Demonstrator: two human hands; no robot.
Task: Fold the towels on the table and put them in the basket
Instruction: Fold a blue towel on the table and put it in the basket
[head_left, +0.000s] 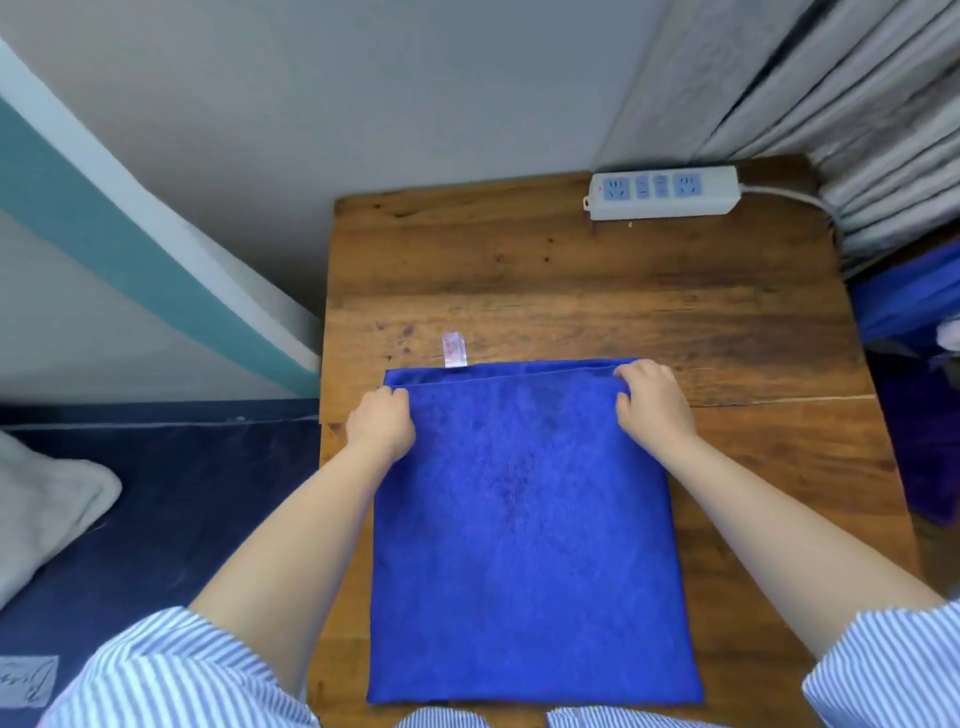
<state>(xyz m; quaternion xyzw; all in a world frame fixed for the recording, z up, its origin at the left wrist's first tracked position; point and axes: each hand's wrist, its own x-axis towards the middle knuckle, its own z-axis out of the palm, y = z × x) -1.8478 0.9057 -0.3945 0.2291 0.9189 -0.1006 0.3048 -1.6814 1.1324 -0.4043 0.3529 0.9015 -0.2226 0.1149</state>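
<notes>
Both your bare forearms reach forward over the blue towel (524, 519); your left hand (382, 423) grips its far left corner with curled fingers, and your right hand (652, 402) pinches its far right corner, knuckles up, wrists roughly level with each other

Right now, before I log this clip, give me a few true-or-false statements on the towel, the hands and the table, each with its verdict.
1. Both hands grip the far edge of the blue towel. True: left hand, right hand.
2. The towel hangs in the air. False: it lies flat on the wooden table.
3. A white power strip lies at the table's far edge. True.
4. A plug sits in the power strip. False: its sockets are free.
5. A small label sticks out past the towel's far edge. True.
</notes>
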